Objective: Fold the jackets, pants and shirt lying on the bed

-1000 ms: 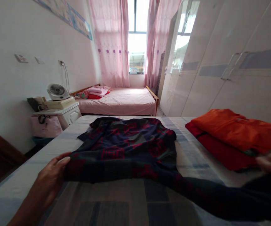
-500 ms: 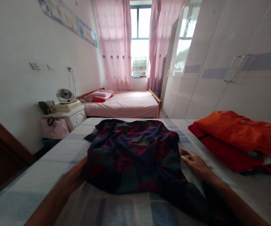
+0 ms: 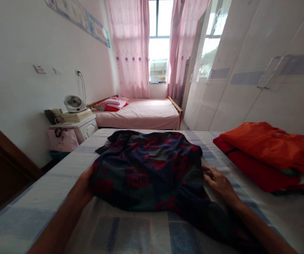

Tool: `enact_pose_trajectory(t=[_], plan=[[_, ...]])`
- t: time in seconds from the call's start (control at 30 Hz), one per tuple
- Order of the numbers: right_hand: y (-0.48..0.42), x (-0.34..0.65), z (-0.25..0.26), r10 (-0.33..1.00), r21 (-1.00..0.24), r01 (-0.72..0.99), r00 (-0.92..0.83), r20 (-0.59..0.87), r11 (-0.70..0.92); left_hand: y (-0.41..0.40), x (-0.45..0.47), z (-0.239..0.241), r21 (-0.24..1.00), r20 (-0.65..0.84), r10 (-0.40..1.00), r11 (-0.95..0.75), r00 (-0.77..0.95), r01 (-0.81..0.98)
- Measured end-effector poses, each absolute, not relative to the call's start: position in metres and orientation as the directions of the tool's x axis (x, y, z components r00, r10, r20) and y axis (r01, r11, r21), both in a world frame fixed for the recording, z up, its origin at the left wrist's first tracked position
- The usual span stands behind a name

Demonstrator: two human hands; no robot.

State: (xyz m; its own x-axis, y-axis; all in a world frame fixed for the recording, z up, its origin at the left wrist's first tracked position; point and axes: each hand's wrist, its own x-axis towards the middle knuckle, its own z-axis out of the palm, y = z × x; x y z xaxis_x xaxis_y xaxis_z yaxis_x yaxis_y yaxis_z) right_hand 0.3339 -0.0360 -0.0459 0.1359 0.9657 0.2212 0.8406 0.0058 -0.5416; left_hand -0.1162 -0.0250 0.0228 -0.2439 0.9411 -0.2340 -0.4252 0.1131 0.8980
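Observation:
A dark patterned shirt point(image 3: 152, 173), navy and green with red squares, lies rumpled on the bed in front of me. One sleeve trails toward the lower right, passing beneath my right forearm. My left hand point(image 3: 84, 185) is closed at the shirt's left edge, its fingertips hidden by the cloth. At the opposite edge, my right hand point(image 3: 219, 181) has its fingers bent and apart, the tips against or just beside the fabric.
Folded orange clothing point(image 3: 271, 144) rests on red clothing point(image 3: 257, 169) to the right on the blue-and-white bedsheet point(image 3: 131, 231). Beyond are a pink bed point(image 3: 149, 113), a white cabinet point(image 3: 87, 128) with a fan point(image 3: 74, 103), and a tall wardrobe point(image 3: 247, 95).
My left hand has shifted slightly left, and the shirt's left edge has spread out with it. My right hand's fingers have come closer to the shirt. The camera view has tilted down a little.

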Motion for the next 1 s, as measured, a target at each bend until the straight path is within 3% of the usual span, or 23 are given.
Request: enact_pose_trajectory(t=[0.13,0.2,0.3,0.4,0.47,0.57,0.7,0.83,1.0], plan=[[-0.037,0.334,-0.048,0.961,-0.550,0.835,0.135,0.242,0.021,-0.048,-0.152,0.025,0.989,0.076,0.859,-0.128,-0.505,-0.069],[-0.037,0.334,-0.050,0.958,-0.551,0.834,0.139,0.251,0.023,-0.063,-0.172,0.021,0.974,0.189,0.769,-0.068,-0.610,0.215],[-0.034,0.337,-0.047,0.962,-0.567,0.824,0.133,0.239,0.027,-0.081,-0.194,0.011,0.765,0.381,0.720,0.106,-0.580,0.635],[-0.026,0.341,-0.034,0.984,-0.678,0.734,0.129,0.120,-0.014,-0.087,-0.200,0.000,0.442,0.566,0.784,-0.028,-0.254,0.897],[-0.017,0.345,-0.023,0.986,-0.794,0.599,0.166,-0.008,-0.107,-0.085,-0.196,-0.008,0.259,0.608,0.792,-0.266,0.058,0.929],[0.004,0.350,-0.010,0.958,-0.883,0.418,0.269,-0.103,-0.213,-0.077,-0.185,-0.024,0.058,0.527,0.737,-0.527,0.422,0.848],[0.039,0.355,-0.009,0.929,-0.915,0.340,0.360,-0.087,-0.218,-0.066,-0.168,-0.041,-0.088,0.438,0.696,-0.596,0.568,0.798],[0.065,0.351,-0.017,0.924,-0.945,0.259,0.371,-0.092,-0.199,-0.061,-0.158,-0.044,-0.083,0.458,0.671,-0.621,0.584,0.779],[0.078,0.350,-0.006,0.950,-0.959,0.253,0.309,-0.046,-0.129,-0.066,-0.157,-0.034,0.121,0.550,0.701,-0.604,0.454,0.787]])
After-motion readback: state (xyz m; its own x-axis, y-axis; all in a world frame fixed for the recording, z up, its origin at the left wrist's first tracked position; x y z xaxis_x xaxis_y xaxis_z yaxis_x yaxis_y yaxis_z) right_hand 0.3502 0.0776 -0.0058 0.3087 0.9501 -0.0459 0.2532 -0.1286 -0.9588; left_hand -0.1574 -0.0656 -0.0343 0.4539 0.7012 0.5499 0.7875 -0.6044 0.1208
